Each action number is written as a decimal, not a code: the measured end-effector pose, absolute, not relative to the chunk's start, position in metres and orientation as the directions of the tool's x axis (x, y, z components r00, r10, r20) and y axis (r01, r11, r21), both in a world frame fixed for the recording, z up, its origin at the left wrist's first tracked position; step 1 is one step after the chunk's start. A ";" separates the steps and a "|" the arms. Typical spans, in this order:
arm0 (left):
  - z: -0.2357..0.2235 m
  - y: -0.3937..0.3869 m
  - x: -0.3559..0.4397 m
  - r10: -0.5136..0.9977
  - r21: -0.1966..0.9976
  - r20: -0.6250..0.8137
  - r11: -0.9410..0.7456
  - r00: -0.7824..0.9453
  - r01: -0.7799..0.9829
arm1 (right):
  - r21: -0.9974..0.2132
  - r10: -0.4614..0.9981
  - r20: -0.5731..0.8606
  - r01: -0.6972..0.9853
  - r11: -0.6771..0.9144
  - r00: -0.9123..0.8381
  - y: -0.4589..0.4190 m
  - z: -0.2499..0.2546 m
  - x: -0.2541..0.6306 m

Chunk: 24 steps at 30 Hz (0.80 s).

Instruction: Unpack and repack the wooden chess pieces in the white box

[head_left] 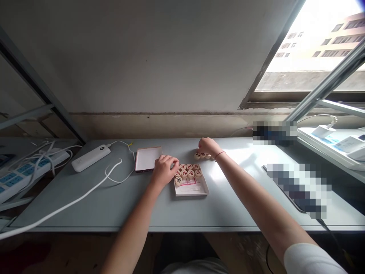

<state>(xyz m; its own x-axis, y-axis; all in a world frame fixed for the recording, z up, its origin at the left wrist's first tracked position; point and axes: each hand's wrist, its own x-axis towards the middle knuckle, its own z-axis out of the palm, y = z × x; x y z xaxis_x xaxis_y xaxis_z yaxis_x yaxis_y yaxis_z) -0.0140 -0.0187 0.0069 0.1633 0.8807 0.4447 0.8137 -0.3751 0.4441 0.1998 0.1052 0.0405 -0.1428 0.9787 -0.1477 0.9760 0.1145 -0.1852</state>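
Observation:
A shallow white box (195, 190) stands on the table with several round wooden Chinese chess pieces (190, 174) laid in rows at its far side. Most bear red characters; a piece with a black character (178, 180) sits at the left. My left hand (165, 168) is at the box's far left corner, fingers curled together; whether anything is between them is hidden. Beyond the box, my right hand (209, 146) is closed down over a short row of more chess pieces (197, 156), its fingertips at them and partly out of sight.
Left of the box lies its open lid (148, 158), partly behind my left hand. A white power bank (91, 158) and a white cable (94, 192) are farther left, beside a power strip (27, 171). A blurred-out phone-like device (296, 188) lies at right. The wall (159, 76) bounds the back.

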 end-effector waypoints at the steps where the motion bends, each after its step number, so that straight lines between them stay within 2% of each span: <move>1: 0.007 -0.018 -0.014 0.876 0.450 0.454 -0.385 0.165 0.805 | -0.209 0.980 -0.140 0.972 0.110 -0.141 0.104 0.043 0.201; 2: 0.007 -0.018 -0.015 0.869 0.462 0.466 -0.402 0.170 0.790 | -0.273 0.981 -0.127 0.956 0.105 -0.144 0.101 0.046 0.202; 4: 0.008 -0.019 -0.015 0.852 0.499 0.490 -0.447 0.184 0.743 | -0.523 0.979 -0.095 0.846 0.107 -0.183 0.087 0.052 0.202; 6: 0.010 -0.021 -0.015 0.843 0.544 0.493 -0.490 0.213 0.681 | -0.800 0.961 -0.055 0.587 0.120 -0.272 0.065 0.056 0.198; 8: 0.013 -0.024 -0.013 0.835 0.584 0.483 -0.531 0.263 0.614 | -0.918 0.923 -0.036 0.377 0.121 -0.384 0.039 0.058 0.191; 11: 0.014 -0.027 -0.009 0.812 0.621 0.499 -0.579 0.303 0.529 | -0.974 0.868 -0.022 0.207 0.094 -0.496 0.007 0.054 0.179; 16: 0.016 -0.029 -0.008 0.832 0.672 0.451 -0.555 0.324 0.489 | -0.996 0.911 0.014 0.076 0.050 -0.413 -0.009 0.044 0.177; 20: 0.020 -0.031 -0.010 0.860 0.689 0.331 -0.502 0.389 0.522 | -0.997 0.956 0.025 0.067 0.047 -0.293 -0.015 0.042 0.191; 24: 0.025 -0.035 -0.010 0.830 0.642 0.242 -0.525 0.502 0.559 | -0.991 0.973 -0.011 0.131 0.020 -0.232 -0.024 0.042 0.209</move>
<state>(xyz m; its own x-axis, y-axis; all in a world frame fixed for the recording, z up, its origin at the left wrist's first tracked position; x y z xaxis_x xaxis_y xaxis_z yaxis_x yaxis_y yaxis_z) -0.0095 -0.0347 0.0247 0.5019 0.8305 0.2418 0.5588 -0.5246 0.6423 0.2095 -0.0237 0.0416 -0.2320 0.9726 -0.0112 0.1308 0.0198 -0.9912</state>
